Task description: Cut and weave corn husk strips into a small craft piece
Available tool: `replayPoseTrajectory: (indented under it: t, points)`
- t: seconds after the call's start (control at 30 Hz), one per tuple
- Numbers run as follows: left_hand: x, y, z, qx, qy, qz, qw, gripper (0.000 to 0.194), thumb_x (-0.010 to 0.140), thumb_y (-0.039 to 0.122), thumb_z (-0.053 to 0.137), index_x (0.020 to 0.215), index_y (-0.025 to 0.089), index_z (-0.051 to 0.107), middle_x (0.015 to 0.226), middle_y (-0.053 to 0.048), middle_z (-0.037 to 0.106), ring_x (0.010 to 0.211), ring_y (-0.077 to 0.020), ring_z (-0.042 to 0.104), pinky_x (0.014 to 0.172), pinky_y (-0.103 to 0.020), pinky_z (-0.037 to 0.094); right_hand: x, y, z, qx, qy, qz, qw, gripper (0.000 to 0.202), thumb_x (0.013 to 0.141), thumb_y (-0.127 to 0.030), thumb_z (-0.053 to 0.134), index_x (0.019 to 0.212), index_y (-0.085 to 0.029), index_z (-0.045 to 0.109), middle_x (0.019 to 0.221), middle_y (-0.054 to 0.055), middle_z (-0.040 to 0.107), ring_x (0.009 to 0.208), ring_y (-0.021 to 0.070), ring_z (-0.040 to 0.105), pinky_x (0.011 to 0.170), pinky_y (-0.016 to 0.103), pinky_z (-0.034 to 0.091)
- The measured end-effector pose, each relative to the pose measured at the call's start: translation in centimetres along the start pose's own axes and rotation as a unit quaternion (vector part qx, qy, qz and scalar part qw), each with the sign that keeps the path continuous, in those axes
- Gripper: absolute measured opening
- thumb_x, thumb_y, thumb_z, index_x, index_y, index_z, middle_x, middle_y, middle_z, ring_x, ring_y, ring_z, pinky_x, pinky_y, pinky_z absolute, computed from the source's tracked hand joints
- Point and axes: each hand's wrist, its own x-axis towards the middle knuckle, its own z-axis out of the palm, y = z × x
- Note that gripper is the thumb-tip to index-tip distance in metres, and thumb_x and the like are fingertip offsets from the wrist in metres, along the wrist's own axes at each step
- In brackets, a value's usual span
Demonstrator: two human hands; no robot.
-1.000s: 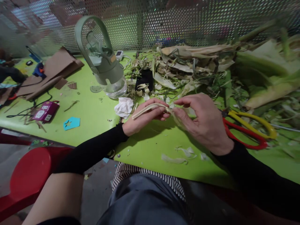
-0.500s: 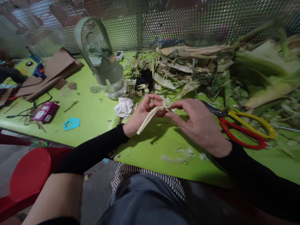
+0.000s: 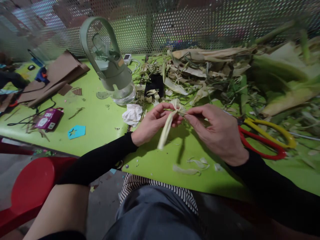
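Note:
A pale strip of corn husk (image 3: 166,130), bunched and knotted near its upper end, is held above the green table (image 3: 105,130). My left hand (image 3: 155,120) pinches the bunched part between thumb and fingers, and the long tail hangs down toward me. From the other side, my right hand (image 3: 215,128) has thumb and forefinger closed on the bunch's right edge. Red and yellow handled scissors (image 3: 268,138) lie beside my right wrist, their blades mostly hidden behind the hand. Loose husk scraps (image 3: 191,168) rest on the table below.
Behind my hands spreads a heap of corn husks (image 3: 197,70) around a dark phone-like object (image 3: 154,85). A green-lidded water bottle (image 3: 116,78) and crumpled tissue (image 3: 132,115) stand left. Farther left are a purple box (image 3: 49,119), a blue paper piece (image 3: 76,132) and brown paper (image 3: 60,71).
The husk's tail has swung right and hangs more steeply, showing a wider face. My right hand has shifted slightly right, covering more of the scissors' blades.

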Motion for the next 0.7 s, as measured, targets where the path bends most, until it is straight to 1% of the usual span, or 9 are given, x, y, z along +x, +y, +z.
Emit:
replayPoseTrajectory:
  t: [0.1, 0.17, 0.23, 0.33, 0.43, 0.5, 0.57, 0.63, 0.7]
  points:
    - [0.2, -0.2, -0.4, 0.025, -0.002, 0.018, 1.000, 0.018, 0.094, 0.024, 0.072, 0.104, 0.020, 0.058, 0.088, 0.001, 0.076, 0.083, -0.0113, 0.074, 0.079, -0.025, 0.059, 0.0, 0.6, 0.1, -0.050, 0.016, -0.048, 0.997, 0.013, 0.101, -0.034, 0.060, 0.105, -0.027, 0.071, 0.099, 0.010, 0.074, 0.094, 0.0319, 0.068, 0.083, 0.048, 0.052]
    - [0.1, -0.3, -0.6, 0.048, -0.012, 0.013, 0.999, 0.022, 0.094, 0.030, 0.073, 0.106, 0.020, 0.057, 0.089, 0.001, 0.076, 0.084, -0.0122, 0.075, 0.077, -0.024, 0.059, 0.0, 0.9, 0.2, -0.080, 0.055, -0.101, 0.990, 0.019, 0.100, -0.032, 0.063, 0.117, -0.025, 0.068, 0.107, 0.011, 0.074, 0.102, 0.0333, 0.068, 0.086, 0.049, 0.053]
    - [0.0, -0.4, -0.6, 0.066, -0.024, 0.011, 0.997, 0.027, 0.094, 0.036, 0.074, 0.107, 0.020, 0.057, 0.092, -0.001, 0.076, 0.086, -0.0138, 0.075, 0.075, -0.024, 0.059, -0.2, 0.9, 0.3, -0.093, 0.072, -0.146, 0.982, 0.027, 0.099, -0.030, 0.065, 0.125, -0.026, 0.065, 0.108, 0.009, 0.075, 0.100, 0.0314, 0.069, 0.085, 0.047, 0.054]
    - [0.1, -0.8, -0.6, 0.070, -0.044, 0.045, 0.996, 0.028, 0.092, 0.039, 0.075, 0.104, 0.019, 0.059, 0.096, -0.003, 0.075, 0.086, -0.0142, 0.074, 0.072, -0.024, 0.057, -0.4, 0.5, 0.6, -0.072, 0.031, -0.200, 0.977, 0.027, 0.102, -0.025, 0.062, 0.129, -0.028, 0.062, 0.100, 0.005, 0.077, 0.087, 0.0252, 0.070, 0.078, 0.041, 0.055]
    - [0.2, -0.9, -0.4, 0.066, -0.038, 0.076, 0.994, 0.024, 0.090, 0.030, 0.078, 0.101, 0.019, 0.060, 0.092, -0.001, 0.072, 0.081, -0.0108, 0.070, 0.075, -0.023, 0.056, -0.6, 0.1, 1.0, -0.053, -0.019, -0.227, 0.972, 0.016, 0.105, -0.031, 0.059, 0.118, -0.027, 0.065, 0.097, 0.005, 0.076, 0.088, 0.0234, 0.070, 0.078, 0.038, 0.056]
    - [0.2, -0.8, -0.3, 0.057, -0.029, 0.067, 0.996, 0.023, 0.088, 0.025, 0.078, 0.101, 0.019, 0.061, 0.085, 0.002, 0.068, 0.075, -0.0084, 0.065, 0.075, -0.022, 0.055, -0.6, 0.1, 1.3, -0.058, -0.021, -0.224, 0.973, 0.012, 0.104, -0.035, 0.059, 0.106, -0.026, 0.066, 0.096, 0.006, 0.075, 0.091, 0.0243, 0.070, 0.078, 0.039, 0.057]
    - [0.3, -0.7, -0.3, 0.045, -0.026, 0.052, 0.997, 0.024, 0.087, 0.024, 0.079, 0.101, 0.018, 0.060, 0.081, 0.004, 0.065, 0.071, -0.0073, 0.062, 0.073, -0.022, 0.053, -0.6, 0.2, 1.3, -0.069, -0.018, -0.216, 0.974, 0.011, 0.104, -0.031, 0.059, 0.097, -0.026, 0.064, 0.095, 0.006, 0.074, 0.090, 0.0245, 0.070, 0.078, 0.040, 0.056]
    - [0.3, -0.6, -0.4, 0.041, -0.028, 0.042, 0.998, 0.026, 0.086, 0.026, 0.080, 0.101, 0.018, 0.061, 0.080, 0.004, 0.064, 0.071, -0.0073, 0.061, 0.073, -0.022, 0.053, -0.5, 0.3, 1.2, -0.077, -0.020, -0.214, 0.974, 0.010, 0.103, -0.024, 0.057, 0.094, -0.025, 0.062, 0.093, 0.006, 0.074, 0.088, 0.0239, 0.069, 0.077, 0.039, 0.055]
    - [0.4, -0.5, -0.4, 0.045, -0.033, 0.037, 0.998, 0.026, 0.086, 0.028, 0.081, 0.100, 0.017, 0.062, 0.080, 0.003, 0.064, 0.072, -0.0079, 0.061, 0.073, -0.022, 0.053, -0.6, 0.1, 1.1, -0.077, -0.013, -0.210, 0.975, 0.010, 0.103, -0.022, 0.056, 0.094, -0.025, 0.060, 0.087, 0.005, 0.072, 0.081, 0.0222, 0.066, 0.072, 0.036, 0.052]
